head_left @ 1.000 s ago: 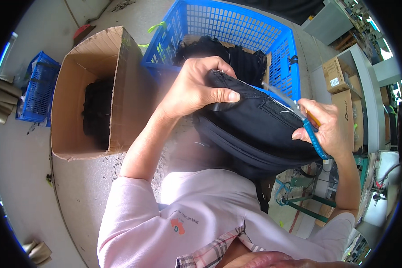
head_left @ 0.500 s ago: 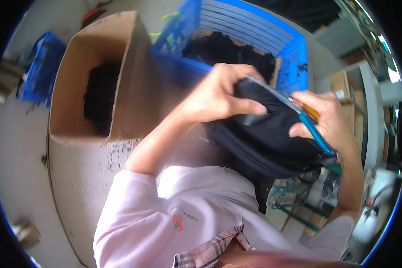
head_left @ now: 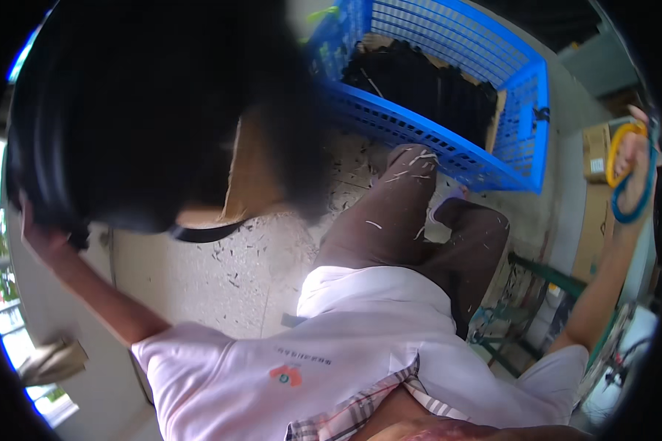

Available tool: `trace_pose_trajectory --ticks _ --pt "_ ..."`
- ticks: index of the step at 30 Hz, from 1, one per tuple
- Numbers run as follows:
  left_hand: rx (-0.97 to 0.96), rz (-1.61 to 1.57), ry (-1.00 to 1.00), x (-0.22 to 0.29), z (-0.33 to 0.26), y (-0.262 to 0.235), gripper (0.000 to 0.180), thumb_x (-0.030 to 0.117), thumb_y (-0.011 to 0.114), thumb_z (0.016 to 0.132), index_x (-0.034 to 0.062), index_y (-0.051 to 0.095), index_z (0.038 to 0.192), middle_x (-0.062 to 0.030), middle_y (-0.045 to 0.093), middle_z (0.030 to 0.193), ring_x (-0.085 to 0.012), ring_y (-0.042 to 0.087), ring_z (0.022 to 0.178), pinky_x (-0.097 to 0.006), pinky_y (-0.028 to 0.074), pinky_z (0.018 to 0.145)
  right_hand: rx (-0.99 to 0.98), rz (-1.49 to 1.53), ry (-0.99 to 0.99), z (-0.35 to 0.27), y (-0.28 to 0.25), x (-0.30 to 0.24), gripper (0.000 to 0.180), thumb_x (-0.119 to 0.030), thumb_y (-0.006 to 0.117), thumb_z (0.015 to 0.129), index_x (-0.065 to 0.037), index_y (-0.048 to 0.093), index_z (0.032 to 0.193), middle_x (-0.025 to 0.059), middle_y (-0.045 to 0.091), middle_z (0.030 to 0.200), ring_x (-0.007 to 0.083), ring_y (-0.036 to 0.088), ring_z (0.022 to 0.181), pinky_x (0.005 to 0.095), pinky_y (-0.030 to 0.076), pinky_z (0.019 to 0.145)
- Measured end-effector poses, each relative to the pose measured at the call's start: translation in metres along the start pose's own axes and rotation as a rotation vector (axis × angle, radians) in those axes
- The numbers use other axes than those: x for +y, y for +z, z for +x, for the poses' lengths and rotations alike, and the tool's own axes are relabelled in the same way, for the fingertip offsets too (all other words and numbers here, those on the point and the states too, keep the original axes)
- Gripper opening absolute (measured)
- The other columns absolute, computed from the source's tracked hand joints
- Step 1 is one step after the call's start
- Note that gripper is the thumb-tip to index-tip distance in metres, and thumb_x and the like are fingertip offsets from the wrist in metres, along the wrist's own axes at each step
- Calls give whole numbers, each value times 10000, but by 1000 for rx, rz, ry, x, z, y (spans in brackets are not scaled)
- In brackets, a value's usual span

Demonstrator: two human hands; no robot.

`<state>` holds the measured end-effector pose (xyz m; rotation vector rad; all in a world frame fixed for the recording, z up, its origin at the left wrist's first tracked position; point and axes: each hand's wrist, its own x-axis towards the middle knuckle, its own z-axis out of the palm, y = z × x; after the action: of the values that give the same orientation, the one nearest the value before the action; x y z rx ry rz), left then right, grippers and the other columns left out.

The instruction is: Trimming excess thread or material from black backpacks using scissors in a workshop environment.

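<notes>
A large black fabric bag (head_left: 125,110), blurred and close to the camera, fills the upper left, with a short strap (head_left: 213,232) along its lower edge. My left hand (head_left: 43,234) grips the bag at its lower left side; part of the fingers is hidden behind the fabric. Far off to the right, my right hand (head_left: 629,163) is raised and holds scissors (head_left: 613,156) by their yellow-orange and blue handles. The blades cannot be made out near the dark rim of the picture.
A blue plastic crate (head_left: 434,122) with black fabric pieces (head_left: 412,77) stands ahead. Behind the bag, a cardboard box (head_left: 256,176) is partly covered. Dark scraps litter the floor (head_left: 250,272). Light thread bits lie on my trousers (head_left: 375,213). More cartons (head_left: 594,147) stand at the right.
The black bag has swung from my lap to the upper left in my left hand. My right hand has moved away to the far right with the scissors, off the bag.
</notes>
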<state>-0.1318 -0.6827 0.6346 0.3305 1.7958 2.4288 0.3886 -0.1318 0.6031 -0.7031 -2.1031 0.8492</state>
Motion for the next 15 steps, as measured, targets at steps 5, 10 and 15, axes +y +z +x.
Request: trace_pose_trajectory --ticks 5,10,15 --pt "479 1015 -178 -5 92 -104 619 408 630 731 -23 466 1143 -156 558 1022 -258 554 901 -373 455 757 1 -316 195 -47 73 52 270 -188 648 753 -88 576 993 -22 463 651 56 452 568 215 368 476" --pt "119 1719 577 -177 99 57 566 299 652 708 -28 472 1134 -171 516 1075 -267 527 950 -324 403 841 -370 -618 320 -125 94 120 415 -208 710 651 -49 513 980 161 553 734 314 559 685 380 423 566" --pt "-839 1034 411 -365 20 348 210 104 577 760 35 612 956 -101 631 865 -154 603 827 -261 455 741 -314 -596 661 -202 101 176 450 -214 721 632 -32 510 985 165 550 733 343 544 692 396 426 605"
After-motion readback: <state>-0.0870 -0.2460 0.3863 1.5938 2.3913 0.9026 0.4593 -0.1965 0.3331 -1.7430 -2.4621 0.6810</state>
